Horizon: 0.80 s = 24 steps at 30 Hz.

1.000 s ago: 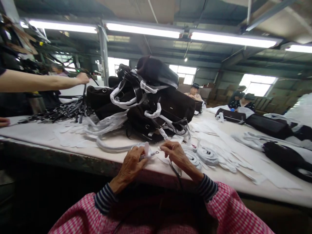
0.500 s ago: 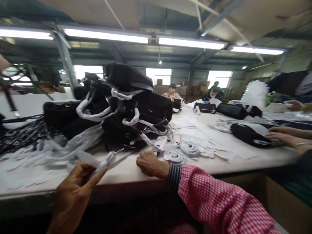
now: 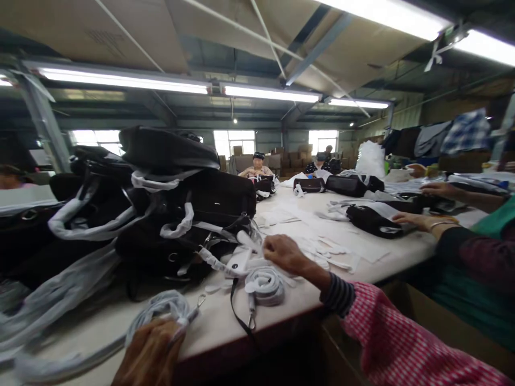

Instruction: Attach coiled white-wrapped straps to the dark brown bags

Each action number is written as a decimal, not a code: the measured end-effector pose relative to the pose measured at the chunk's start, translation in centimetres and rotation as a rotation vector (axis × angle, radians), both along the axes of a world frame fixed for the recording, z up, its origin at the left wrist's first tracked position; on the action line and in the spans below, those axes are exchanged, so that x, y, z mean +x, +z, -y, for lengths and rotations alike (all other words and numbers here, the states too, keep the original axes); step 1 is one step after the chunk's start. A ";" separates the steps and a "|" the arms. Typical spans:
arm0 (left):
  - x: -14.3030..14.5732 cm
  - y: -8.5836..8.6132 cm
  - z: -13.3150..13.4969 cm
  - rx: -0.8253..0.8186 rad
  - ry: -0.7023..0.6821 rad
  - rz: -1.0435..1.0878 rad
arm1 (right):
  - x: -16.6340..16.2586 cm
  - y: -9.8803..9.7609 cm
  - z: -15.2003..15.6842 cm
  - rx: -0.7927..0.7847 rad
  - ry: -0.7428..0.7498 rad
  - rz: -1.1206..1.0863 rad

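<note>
My left hand [image 3: 151, 351] is closed over a coiled strap [image 3: 161, 308] in pale wrapping at the table's front edge; its metal snap hook [image 3: 201, 300] sticks out to the right. My right hand [image 3: 287, 256] reaches across the table, fingers pinched at the end of a white strip [image 3: 250, 241]. Just below it lies another wrapped strap coil [image 3: 265, 287] with a hook [image 3: 252, 319]. Beside that coil are a white tag [image 3: 237, 262] and a thin black strap [image 3: 237, 311] hanging over the edge. Dark handbags [image 3: 209, 201] with white-wrapped handles are piled behind.
Loose white strips [image 3: 330, 246] and sheets lie on the pale table [image 3: 386, 268]. At the right, a co-worker's hands [image 3: 418, 220] touch a black bag [image 3: 372, 220]. More bags [image 3: 348, 184] and seated people are farther back. An open carton [image 3: 406, 300] stands below the table edge.
The view has swung right. My left hand has come down onto the table with the strap, now seen as a coil. My right hand has moved over the coil and white strips.
</note>
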State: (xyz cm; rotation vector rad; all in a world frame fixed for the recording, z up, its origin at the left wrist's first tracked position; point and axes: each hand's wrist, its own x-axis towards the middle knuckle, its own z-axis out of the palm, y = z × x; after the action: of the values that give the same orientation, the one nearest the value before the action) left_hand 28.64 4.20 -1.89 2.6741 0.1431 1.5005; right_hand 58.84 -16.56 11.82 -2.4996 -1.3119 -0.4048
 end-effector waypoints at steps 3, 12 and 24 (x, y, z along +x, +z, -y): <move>1.7 0.2 0.0 0.145 0.065 -0.027 | 5.9 0.0 3.5 0.014 -0.173 0.115; 2.5 2.4 -1.2 0.131 0.176 -0.280 | 14.0 -6.2 6.2 -0.174 -0.209 0.106; 4.4 -0.2 -1.4 0.120 0.250 -0.130 | 6.4 -0.5 -4.2 0.328 0.264 -0.435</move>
State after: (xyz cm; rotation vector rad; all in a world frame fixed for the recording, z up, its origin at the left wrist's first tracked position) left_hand 33.06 5.58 -2.13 2.9424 0.4222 1.4372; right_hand 65.22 -12.31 11.28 -1.9678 -1.2531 -0.0081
